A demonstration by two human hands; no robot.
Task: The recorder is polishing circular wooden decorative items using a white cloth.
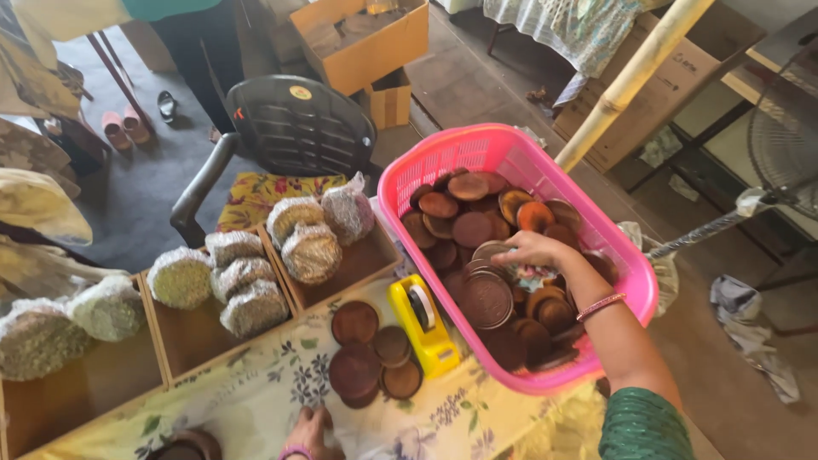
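Reaching into the pink basket (426, 162), the right hand (524, 250) pinches a round brown lid (487, 252) from the pile; lift one only. Left hand (308, 430) rests flat, open, on the tablecloth (256, 392).

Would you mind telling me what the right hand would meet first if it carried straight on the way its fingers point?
The right hand points left over the pink basket; its fingertips are already at a dark round lid, so probably that lid first.
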